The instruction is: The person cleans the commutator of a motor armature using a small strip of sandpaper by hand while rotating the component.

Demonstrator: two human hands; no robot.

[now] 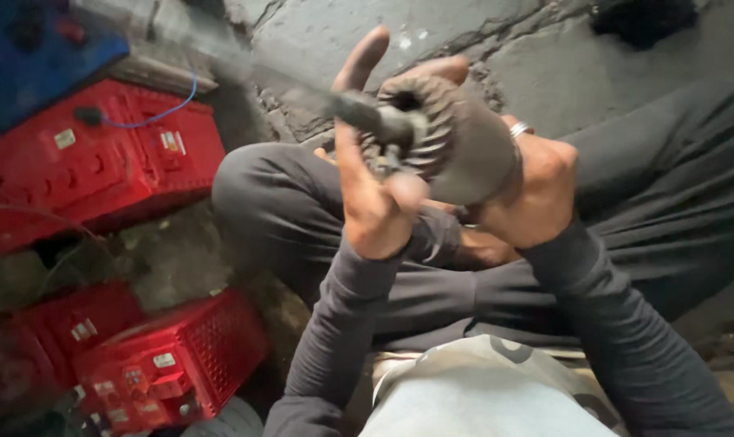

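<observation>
I sit on a concrete floor with my knees drawn up. My right hand (537, 190), with a ring on one finger, grips a dark grey round metal part (472, 146) with teeth around its open rim. My left hand (375, 198) is closed around a dark rod-like tool (375, 117) whose tip sits at the toothed rim of the part; its index finger points up. The tool's far end is blurred. Both hands are held up over my lap, close together.
Several red box-shaped cases (99, 158) lie on the floor to my left, one with a blue wire (168, 109), another lower down (168, 364). A blue case (35, 57) sits at the top left. Cracked concrete (480, 40) stretches ahead, with a dark lump (642, 20) on it.
</observation>
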